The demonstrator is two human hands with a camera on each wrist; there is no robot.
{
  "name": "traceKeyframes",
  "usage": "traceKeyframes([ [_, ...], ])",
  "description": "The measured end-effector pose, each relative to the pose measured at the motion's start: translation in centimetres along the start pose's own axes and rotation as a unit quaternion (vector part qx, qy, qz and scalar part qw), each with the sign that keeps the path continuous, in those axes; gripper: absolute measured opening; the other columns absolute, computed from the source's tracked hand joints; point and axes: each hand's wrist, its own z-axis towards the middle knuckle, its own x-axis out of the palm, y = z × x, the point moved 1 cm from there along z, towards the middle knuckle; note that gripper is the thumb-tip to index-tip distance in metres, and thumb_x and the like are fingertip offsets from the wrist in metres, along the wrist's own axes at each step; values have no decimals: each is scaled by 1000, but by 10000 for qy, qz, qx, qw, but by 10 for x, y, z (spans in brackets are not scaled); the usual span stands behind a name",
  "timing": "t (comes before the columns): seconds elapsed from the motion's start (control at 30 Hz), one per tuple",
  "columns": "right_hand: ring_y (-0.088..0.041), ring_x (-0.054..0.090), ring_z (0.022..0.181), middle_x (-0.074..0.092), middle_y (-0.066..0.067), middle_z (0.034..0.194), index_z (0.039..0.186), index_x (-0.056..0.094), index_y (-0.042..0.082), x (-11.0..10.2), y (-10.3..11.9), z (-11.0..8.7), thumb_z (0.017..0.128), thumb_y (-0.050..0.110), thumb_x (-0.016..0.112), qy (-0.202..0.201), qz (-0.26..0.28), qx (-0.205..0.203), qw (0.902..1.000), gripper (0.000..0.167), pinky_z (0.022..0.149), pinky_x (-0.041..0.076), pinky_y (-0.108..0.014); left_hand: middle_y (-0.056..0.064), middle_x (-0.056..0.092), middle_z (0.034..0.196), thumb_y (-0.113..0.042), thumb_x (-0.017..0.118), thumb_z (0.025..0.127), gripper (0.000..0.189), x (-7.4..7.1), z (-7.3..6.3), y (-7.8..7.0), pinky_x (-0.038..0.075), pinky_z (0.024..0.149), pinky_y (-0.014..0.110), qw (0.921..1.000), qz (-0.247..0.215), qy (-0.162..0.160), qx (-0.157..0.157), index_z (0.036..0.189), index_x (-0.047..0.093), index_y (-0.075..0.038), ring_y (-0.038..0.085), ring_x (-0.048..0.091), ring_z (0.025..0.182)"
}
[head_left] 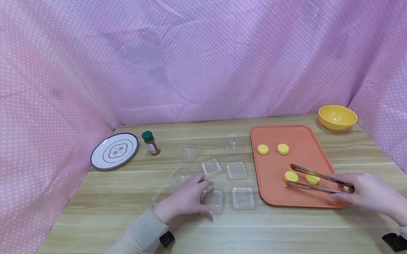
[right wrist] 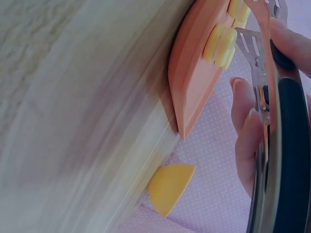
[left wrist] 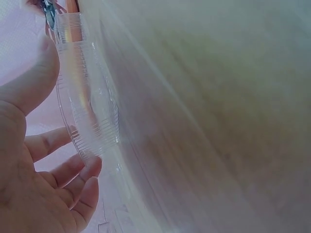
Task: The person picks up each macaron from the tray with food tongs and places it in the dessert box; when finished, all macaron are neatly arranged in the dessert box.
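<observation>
My right hand [head_left: 368,194] holds metal serving tongs [right wrist: 252,46] with slotted ends and dark handle grips. The tongs are spread over the orange tray [head_left: 274,194], their tips about two yellow macarons [head_left: 291,176]. Two more macarons [head_left: 283,149] sit farther back on the tray. My left hand [head_left: 185,198] is beside a clear plastic container [head_left: 215,201]. In the left wrist view, the fingers [left wrist: 90,167] are loosely bent at the container's edge [left wrist: 87,97], the thumb apart from them. Whether they press on it is hard to tell.
Several other clear containers [head_left: 243,197] and lids stand between hand and tray. Behind them on the left are a green-capped spice bottle [head_left: 151,143] and a white plate [head_left: 102,156]. A yellow bowl [head_left: 337,117] is at the back right. Pink dotted cloth [head_left: 199,65] surrounds the table.
</observation>
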Motion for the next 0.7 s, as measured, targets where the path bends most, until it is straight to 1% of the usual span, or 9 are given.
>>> traceKeyframes([
  [0.13,7,26,48,41,19,67,109,69,9,0,1,2,72,24,81,-32,-92,-14,10000,41,42,28,-16,2,48,112,-41,83,66,81,1,0,0,45,86,28,10000,-77,0,-55,132,53,-6,11,45,93],
  [0.37,8,26,49,41,22,66,106,71,7,-1,2,4,71,21,81,-250,-268,-216,9991,39,43,26,-16,2,48,116,-41,80,71,77,3,-1,1,46,89,30,10000,44,-57,22,134,51,-6,13,47,98],
  [0.57,8,28,52,40,23,65,105,71,7,0,-1,5,70,23,82,-284,-299,-274,9988,40,45,27,-16,5,48,116,-36,78,75,73,2,-1,1,46,89,31,9999,108,-53,107,134,51,-3,15,47,99],
  [0.7,9,32,55,43,24,65,102,73,7,1,-2,6,68,21,83,-399,-267,-439,9979,38,46,28,-17,4,48,116,-34,78,76,72,2,-1,1,46,88,30,10000,38,22,90,135,51,-2,14,46,99],
])
